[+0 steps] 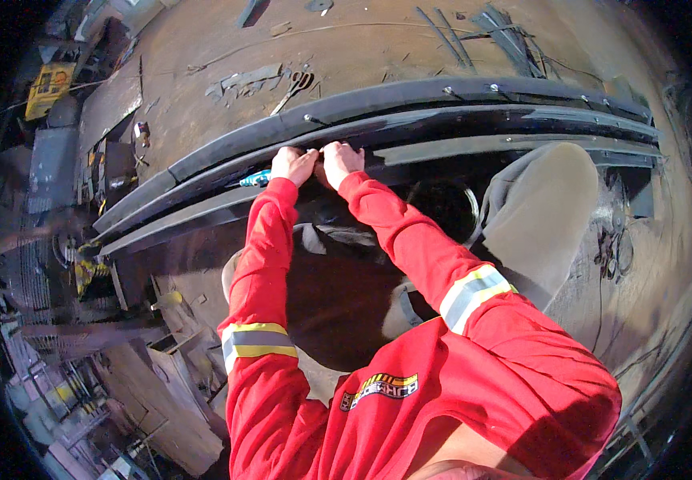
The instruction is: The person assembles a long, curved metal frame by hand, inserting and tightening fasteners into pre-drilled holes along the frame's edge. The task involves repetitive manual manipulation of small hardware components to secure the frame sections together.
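My left hand (293,166) and my right hand (341,162) are close together at a long dark metal channel (474,120). Fingers on both hands are curled in, and whatever lies between them is too small or hidden to make out. Bolts stand up along the far strip (394,94) of the channel. Next to my left hand, a teal and white object (256,178) rests on the near strip (214,204); part of it is covered by my sleeve. The near strip also runs on to the right of my right hand.
Beyond the channel, scissors (294,90) and grey scraps (246,82) lie on the brown floor. Dark strips (510,40) are heaped at the far right. A yellow case (50,90) stands far left, above cluttered metal parts. My bent knee (550,204) is close on the right.
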Motion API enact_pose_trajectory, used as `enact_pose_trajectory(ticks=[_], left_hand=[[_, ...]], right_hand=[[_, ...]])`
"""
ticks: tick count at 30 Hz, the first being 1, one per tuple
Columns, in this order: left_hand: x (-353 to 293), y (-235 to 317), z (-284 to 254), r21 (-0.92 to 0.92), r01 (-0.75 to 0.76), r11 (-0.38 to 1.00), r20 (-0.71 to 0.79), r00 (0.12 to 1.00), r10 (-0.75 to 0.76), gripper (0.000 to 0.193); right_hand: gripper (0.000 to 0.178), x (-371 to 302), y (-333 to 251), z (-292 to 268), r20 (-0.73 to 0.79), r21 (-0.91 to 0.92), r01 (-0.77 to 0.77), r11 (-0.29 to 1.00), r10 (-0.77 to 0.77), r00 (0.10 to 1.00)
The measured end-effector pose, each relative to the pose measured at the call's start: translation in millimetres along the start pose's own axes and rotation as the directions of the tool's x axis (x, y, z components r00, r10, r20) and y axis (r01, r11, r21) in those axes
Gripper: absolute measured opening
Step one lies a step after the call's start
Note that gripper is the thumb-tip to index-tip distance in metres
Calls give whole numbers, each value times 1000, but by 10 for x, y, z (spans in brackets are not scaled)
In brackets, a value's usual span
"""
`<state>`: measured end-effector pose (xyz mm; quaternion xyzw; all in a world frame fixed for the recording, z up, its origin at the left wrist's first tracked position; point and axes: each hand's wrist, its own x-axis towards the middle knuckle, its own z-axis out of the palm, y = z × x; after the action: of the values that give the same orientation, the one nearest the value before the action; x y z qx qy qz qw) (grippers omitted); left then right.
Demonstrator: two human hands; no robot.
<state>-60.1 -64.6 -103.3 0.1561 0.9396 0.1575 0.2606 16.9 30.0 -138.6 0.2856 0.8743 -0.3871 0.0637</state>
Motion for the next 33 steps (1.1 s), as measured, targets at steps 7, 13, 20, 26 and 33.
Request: enact_pose_trajectory(ticks=[7, 13, 20, 26, 33], left_hand=[[-30, -53, 64, -110, 100, 989, -260, 957, -126, 44], [-131, 27, 79, -130, 50, 990, -282, 956, -86, 47], [163, -349, 172, -111, -50, 993, -53, 998, 44, 38], [61, -183, 121, -37, 17, 999, -243, 970, -26, 44], [-109, 68, 120, -37, 128, 991, -372, 919, -133, 48]], right_hand=[[22, -230, -120, -89, -129, -186, 127, 974, -152, 980], [20, -40, -116, -54, -68, -50, -73, 996, 70, 995], [35, 15, -39, 37, -1, 86, -43, 995, 43, 999], [26, -146, -37, -6, -36, -148, 151, 977, -158, 987], [21, -75, -99, -19, -111, -84, 22, 996, -31, 993]])
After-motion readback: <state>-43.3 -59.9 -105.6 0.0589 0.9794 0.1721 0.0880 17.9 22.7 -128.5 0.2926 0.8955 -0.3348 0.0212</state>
